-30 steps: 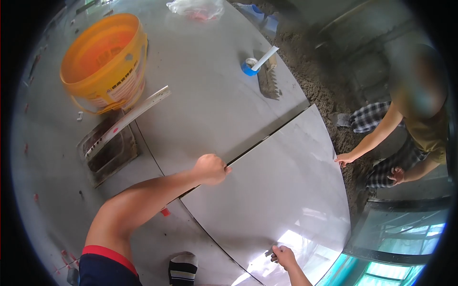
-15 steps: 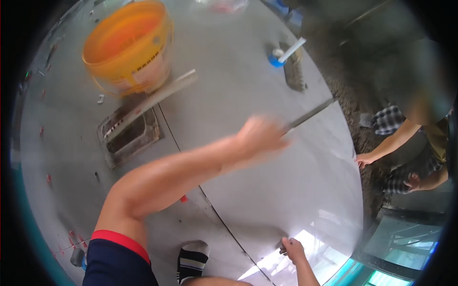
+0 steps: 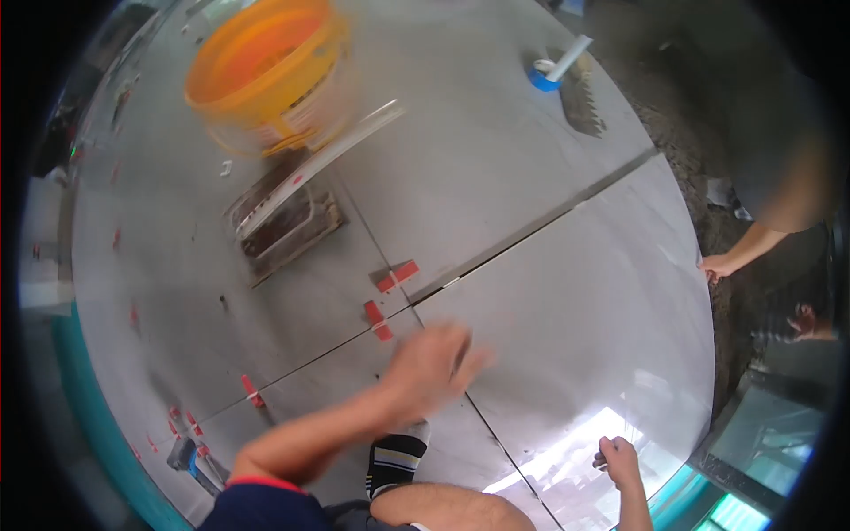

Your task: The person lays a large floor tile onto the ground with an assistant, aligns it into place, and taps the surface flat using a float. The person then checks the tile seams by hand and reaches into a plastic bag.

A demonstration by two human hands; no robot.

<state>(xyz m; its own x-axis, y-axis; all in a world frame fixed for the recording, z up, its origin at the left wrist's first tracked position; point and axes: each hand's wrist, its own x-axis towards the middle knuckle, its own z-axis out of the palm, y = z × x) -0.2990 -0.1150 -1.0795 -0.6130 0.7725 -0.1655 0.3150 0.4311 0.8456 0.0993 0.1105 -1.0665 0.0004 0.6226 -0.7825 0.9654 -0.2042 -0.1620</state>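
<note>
My left hand (image 3: 434,370), smeared by motion, is over the grey tiles near a joint; whether it holds anything is unclear. At the lower right my right hand (image 3: 620,460) is closed at the edge of a bright reflection on the large glossy tile (image 3: 567,292), around something dark that I cannot make out. A narrow dark gap runs along that tile's upper left edge. Two red clips (image 3: 397,276) (image 3: 378,320) sit at the corner where the joints meet, just above my left hand.
An orange bucket (image 3: 266,75) stands at the upper left, beside a tray-like tool (image 3: 288,226) with a pale strip (image 3: 319,164) across it. Blue tape (image 3: 544,76) and a notched trowel (image 3: 580,102) lie at the top right. Another person's hand (image 3: 715,267) touches the tile's right edge.
My left hand has moved off the gap and back towards me, after reaching along it. The red clips at the corner are now uncovered. The whole view has shifted; my right hand stays closed.
</note>
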